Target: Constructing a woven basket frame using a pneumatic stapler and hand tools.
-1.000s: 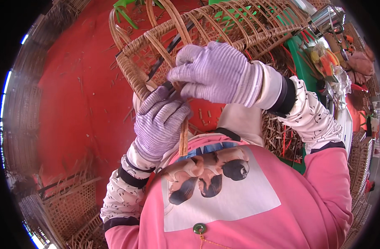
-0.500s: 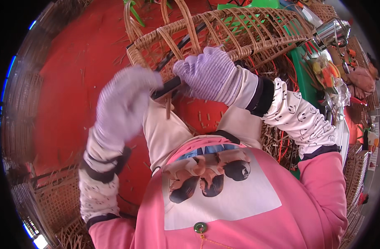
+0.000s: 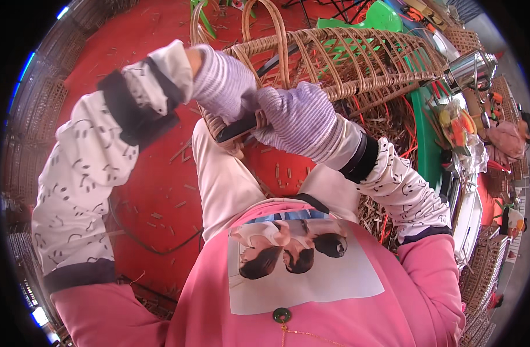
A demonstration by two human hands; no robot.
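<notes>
A brown rattan frame (image 3: 357,58) lies across my lap and stretches off to the upper right. Cane strips wrap its edges and a black bar (image 3: 236,128) shows at its near end. Both my hands wear striped lavender knit gloves. My right hand (image 3: 300,118) is closed over the near end of the frame, beside the black bar. Just left of it, my left hand (image 3: 225,84) is bent inward with its fingers closed against the same end. What those fingers grip is hidden. Tall cane loops (image 3: 285,43) rise from the frame just beyond my hands.
Short cane scraps (image 3: 181,203) litter the red floor (image 3: 155,173). On the right are a green plastic surface (image 3: 422,118), a shiny metal flask (image 3: 472,72) and a plastic bag (image 3: 478,146). Woven rattan pieces (image 3: 51,95) stand along the left. A green plastic seat (image 3: 381,16) is farther off.
My left hand has swung up and right from beside the black bar to the frame's end, its elbow moving outward left. My right hand keeps its grip, shifted slightly right and down.
</notes>
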